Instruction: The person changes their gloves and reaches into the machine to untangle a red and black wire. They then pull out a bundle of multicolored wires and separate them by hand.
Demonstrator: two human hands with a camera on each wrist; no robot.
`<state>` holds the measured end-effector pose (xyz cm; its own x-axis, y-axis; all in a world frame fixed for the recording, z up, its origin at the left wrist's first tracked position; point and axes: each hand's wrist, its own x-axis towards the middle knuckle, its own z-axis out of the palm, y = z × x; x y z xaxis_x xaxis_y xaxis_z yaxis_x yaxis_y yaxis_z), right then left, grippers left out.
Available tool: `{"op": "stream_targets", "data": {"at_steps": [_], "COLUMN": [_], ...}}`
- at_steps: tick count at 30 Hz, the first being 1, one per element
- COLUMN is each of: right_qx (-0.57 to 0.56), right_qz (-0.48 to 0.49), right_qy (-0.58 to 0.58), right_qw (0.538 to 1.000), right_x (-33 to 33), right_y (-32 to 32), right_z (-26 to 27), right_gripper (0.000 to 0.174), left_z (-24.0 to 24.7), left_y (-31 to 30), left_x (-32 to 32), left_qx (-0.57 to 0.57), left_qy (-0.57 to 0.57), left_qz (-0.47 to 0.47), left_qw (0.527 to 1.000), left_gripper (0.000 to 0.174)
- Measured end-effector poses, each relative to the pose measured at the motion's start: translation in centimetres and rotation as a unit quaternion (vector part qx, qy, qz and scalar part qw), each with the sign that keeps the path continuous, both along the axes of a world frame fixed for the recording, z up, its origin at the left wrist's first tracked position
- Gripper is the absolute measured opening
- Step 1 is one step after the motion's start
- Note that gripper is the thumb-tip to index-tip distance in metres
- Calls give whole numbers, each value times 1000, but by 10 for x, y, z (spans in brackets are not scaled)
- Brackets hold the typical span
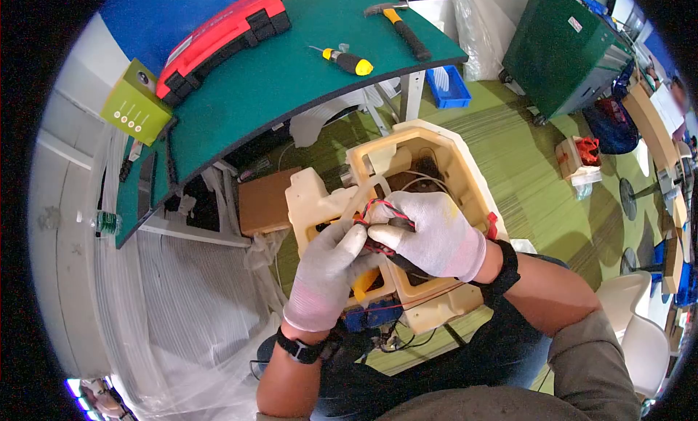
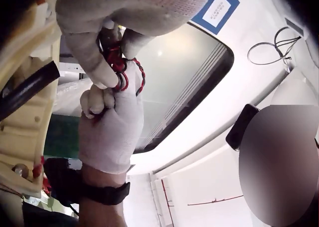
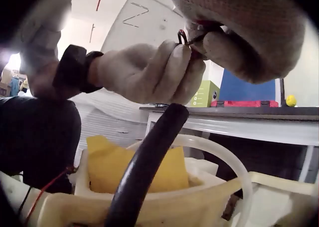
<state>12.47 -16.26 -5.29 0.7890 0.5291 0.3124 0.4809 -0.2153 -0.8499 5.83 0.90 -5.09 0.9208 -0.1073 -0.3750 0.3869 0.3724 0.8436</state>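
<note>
Both hands wear whitish knit gloves and meet over a cream plastic housing. My left hand pinches a bundle of twisted red-and-black wires between thumb and fingers. Against it, my right hand grips the same bundle, thumb on top. A wire loop stands up between the hands; the gloves hide the rest of the bundle. Below the hands, in the right wrist view, a thick black tube slants upward. A translucent hose curves over the housing, beside a yellow piece inside it.
A green-topped table holds a red-and-black toolbox, a screwdriver, a hammer and a green box. Under it sits a brown carton. A blue bin and a green cabinet stand beyond.
</note>
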Motion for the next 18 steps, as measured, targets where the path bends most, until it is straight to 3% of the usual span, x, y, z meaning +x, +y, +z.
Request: {"op": "stream_targets", "data": {"at_steps": [5, 11, 18], "right_qx": [-1, 7, -34], "right_qz": [1, -17, -34], "right_qy": [-17, 45, 173], "right_qw": [1000, 999, 984], "right_x": [-1, -4, -8], "right_y": [0, 5, 4], "right_z": [-1, 7, 26], "right_gripper": [15, 19, 19], "left_z": [1, -3, -13], "left_y": [1, -12, -1], "left_x": [-2, 0, 10], "left_qx": [75, -124, -76], "left_qy": [-18, -28, -75], "left_qz": [6, 76, -4], "left_qw": [997, 989, 994], "left_gripper": [39, 33, 26]}}
